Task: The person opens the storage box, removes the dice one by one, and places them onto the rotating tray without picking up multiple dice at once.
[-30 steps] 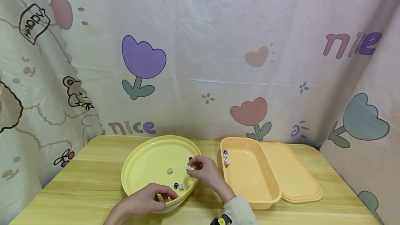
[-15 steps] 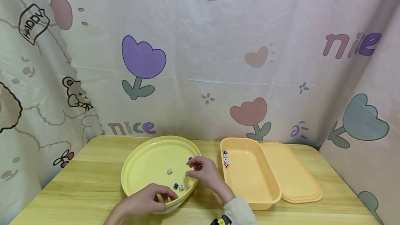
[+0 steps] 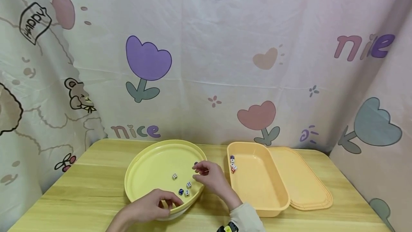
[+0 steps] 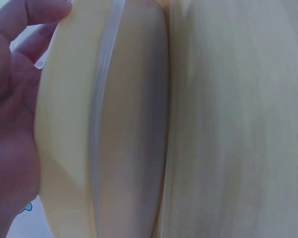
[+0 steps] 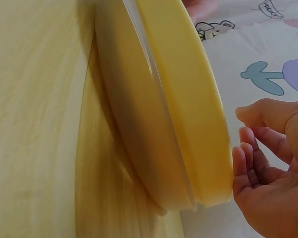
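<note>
A round yellow lid [image 3: 151,156] with a recessed top sits on a paler tub [image 5: 139,124]. My left hand [image 3: 157,203] grips its near rim, fingers over the edge. On the lid lie a white die [image 3: 175,176], another white die [image 3: 189,185], a blue die [image 3: 181,192] and a further white die [image 3: 187,193], the last three bunched together. My right hand [image 3: 210,178] hovers at the lid's right rim, thumb and fingertips apart, with nothing between them. Just beyond its fingers shows a dark die [image 3: 196,163], partly hidden.
Right of the lid stands an orange rectangular box [image 3: 260,189], with several dice [image 3: 233,164] lined along its left wall. Its flat orange lid [image 3: 299,178] lies beside it on the wooden table [image 3: 77,189]. A printed curtain [image 3: 193,53] surrounds the back and sides.
The white die pinched by my right hand has been let go and now lies on the lid near the blue die. The right thumb and fingers have parted; the left hand stays put.
</note>
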The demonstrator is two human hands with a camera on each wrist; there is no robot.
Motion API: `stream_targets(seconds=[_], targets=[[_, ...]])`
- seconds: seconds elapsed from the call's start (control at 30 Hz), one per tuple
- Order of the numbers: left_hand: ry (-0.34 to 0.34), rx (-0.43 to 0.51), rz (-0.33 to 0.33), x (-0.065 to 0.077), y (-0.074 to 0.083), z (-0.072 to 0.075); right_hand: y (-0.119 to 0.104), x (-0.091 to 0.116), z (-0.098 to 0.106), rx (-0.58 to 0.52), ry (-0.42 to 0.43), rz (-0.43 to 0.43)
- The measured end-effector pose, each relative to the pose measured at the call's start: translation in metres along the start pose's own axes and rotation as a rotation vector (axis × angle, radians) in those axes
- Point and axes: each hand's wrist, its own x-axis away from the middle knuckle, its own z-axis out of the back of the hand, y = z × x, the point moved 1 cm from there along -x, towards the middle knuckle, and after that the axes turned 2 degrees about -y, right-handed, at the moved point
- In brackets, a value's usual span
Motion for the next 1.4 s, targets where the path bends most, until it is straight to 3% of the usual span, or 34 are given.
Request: stream_targets(seconds=[0.33,0.53,0.77,1.07,1.4], targets=[[-0.002,0.015,-0.001,0.000,0.000,0.000,-0.013,0.000,0.013,0.005,-0.011,0.048],[-0.014,0.022,0.000,-0.004,0.000,-0.003,-0.023,0.003,0.041,0.068,0.009,0.048],[0.005,0.000,0.000,-0.001,0.002,0.000,-0.026,-0.014,0.080,0.106,0.065,0.000],[-0.014,0.055,0.018,0.000,-0.001,-0.001,0.002,-0.027,0.112,0.090,0.118,-0.077],[-0.002,0.041,-0.007,0.002,-0.001,-0.001,0.056,-0.029,0.116,0.070,0.134,-0.243]])
